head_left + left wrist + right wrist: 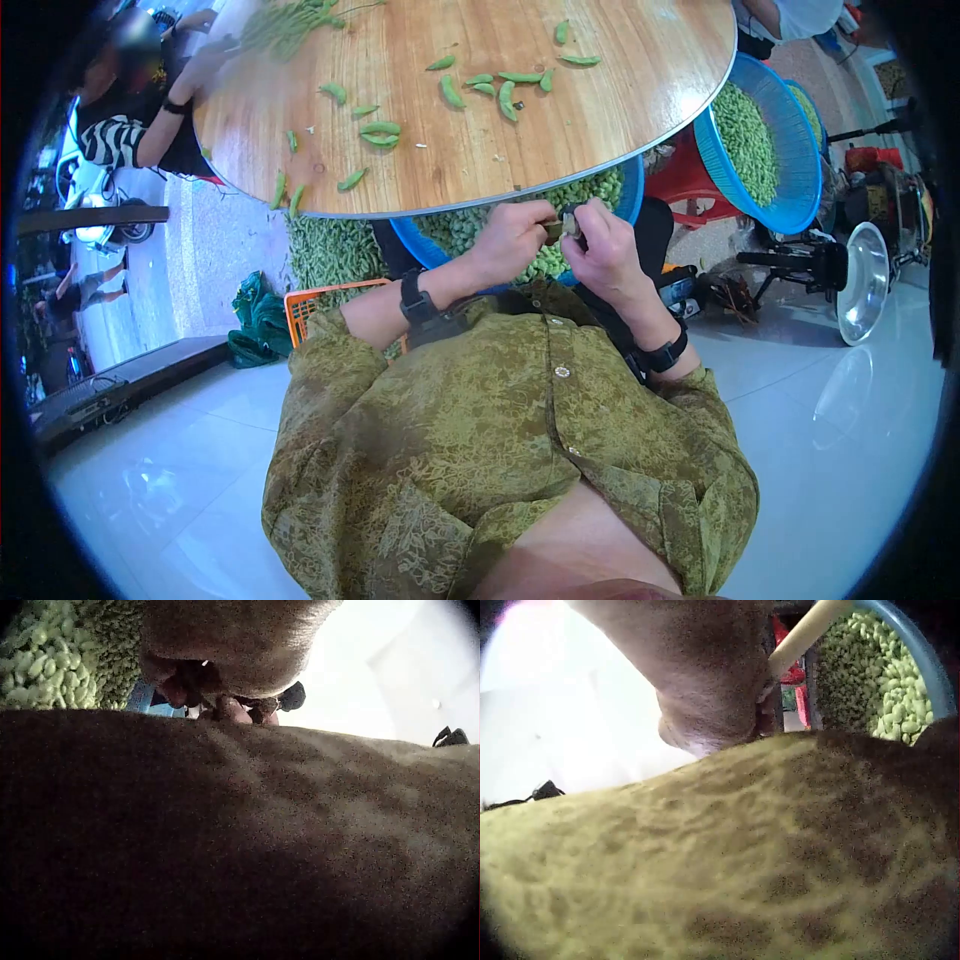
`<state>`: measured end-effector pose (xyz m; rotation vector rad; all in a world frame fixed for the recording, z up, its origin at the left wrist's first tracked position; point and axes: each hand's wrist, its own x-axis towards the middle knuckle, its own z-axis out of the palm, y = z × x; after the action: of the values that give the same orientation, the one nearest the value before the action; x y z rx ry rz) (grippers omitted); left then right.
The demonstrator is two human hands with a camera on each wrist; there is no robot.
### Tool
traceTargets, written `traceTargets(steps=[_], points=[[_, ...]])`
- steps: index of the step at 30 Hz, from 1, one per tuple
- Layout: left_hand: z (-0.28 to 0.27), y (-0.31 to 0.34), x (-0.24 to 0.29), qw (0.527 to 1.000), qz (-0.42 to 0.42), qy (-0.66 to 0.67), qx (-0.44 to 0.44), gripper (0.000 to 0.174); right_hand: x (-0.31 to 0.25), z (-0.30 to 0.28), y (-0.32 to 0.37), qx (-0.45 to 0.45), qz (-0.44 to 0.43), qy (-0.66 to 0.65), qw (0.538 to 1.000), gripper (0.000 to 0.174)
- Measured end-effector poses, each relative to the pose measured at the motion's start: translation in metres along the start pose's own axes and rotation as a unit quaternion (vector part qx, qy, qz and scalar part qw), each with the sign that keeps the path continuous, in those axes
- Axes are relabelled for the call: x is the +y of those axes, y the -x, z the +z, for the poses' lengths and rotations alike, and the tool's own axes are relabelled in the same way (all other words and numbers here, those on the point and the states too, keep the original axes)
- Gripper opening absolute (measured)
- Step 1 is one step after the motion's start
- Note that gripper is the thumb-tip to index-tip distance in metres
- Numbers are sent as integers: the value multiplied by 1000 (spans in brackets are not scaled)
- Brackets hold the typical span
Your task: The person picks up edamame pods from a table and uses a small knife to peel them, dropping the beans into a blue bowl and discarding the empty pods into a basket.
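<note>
Both hands meet in front of my chest, just below the near edge of the round wooden table [640, 60]. My left hand [510, 240] pinches one end of a greenish-brown bean pod [553, 232]. From the other side, my right hand [607, 250] grips it between thumb and fingers, with something dark at the thumb tip. Under the hands is a blue basin [634, 190] of shelled green beans [590, 190]. Both wrist views are dark, mostly filled by hand and sleeve. Beans [49, 664] show at the upper left in the left wrist view.
Loose bean pods [508, 100] lie scattered on the tabletop. A pile of pods [330, 255], an orange basket [295, 320] and a green mesh bag [258, 325] are at left. Another blue basin [810, 195] of beans stands right. A person [165, 130] handles stalks across the table.
</note>
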<state>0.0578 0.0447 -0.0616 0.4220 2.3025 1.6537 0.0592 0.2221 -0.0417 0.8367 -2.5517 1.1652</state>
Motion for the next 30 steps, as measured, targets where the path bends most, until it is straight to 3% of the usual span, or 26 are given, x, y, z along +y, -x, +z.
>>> traceTargets(steps=[2,4,9,10,12,13,14,16,18,20,21,23,24,26,27,29,30], points=[[7,-1,-6,999,26,0,31,10,0,3,1,6,-13,10,1000,20],[6,-1,-4,989,95,-102,40,11,4,6,-1,11,-29,19,999,20],[-2,7,9,987,143,-38,69,23,14,6,1,19,0,12,1000,20],[-6,11,12,987,142,-40,71,23,10,4,1,14,6,-9,1000,20],[-12,17,18,997,49,27,61,20,5,6,-1,26,-2,-25,999,19],[-17,15,19,978,165,-52,115,14,5,6,-2,38,9,-47,998,19],[-26,16,22,978,166,-54,116,14,5,6,-2,50,20,-70,996,19],[-56,23,36,908,305,-205,199,14,9,3,-5,55,47,-94,993,19],[-99,26,50,889,227,-351,187,17,18,3,-6,8,-22,-23,999,15],[-129,13,39,825,95,-520,197,24,20,9,-10,-1,-37,-14,999,18],[-137,1,39,824,97,-523,197,24,16,12,-17,29,-73,-35,996,19],[-150,-16,37,757,227,-581,196,28,15,15,-18,57,-106,-41,992,23],[-151,-24,34,757,226,-582,195,28,15,17,-17,56,-106,-42,992,23],[-148,-42,25,813,237,-524,89,27,17,15,-16,53,-107,-50,992,22],[-149,-49,19,814,239,-523,89,27,16,13,-12,52,-107,-47,992,22],[-150,-59,10,816,186,-542,83,29,10,6,-3,-5,17,-71,997,18],[-149,-61,13,815,189,-542,81,29,8,2,-3,-2,19,-70,997,18]])
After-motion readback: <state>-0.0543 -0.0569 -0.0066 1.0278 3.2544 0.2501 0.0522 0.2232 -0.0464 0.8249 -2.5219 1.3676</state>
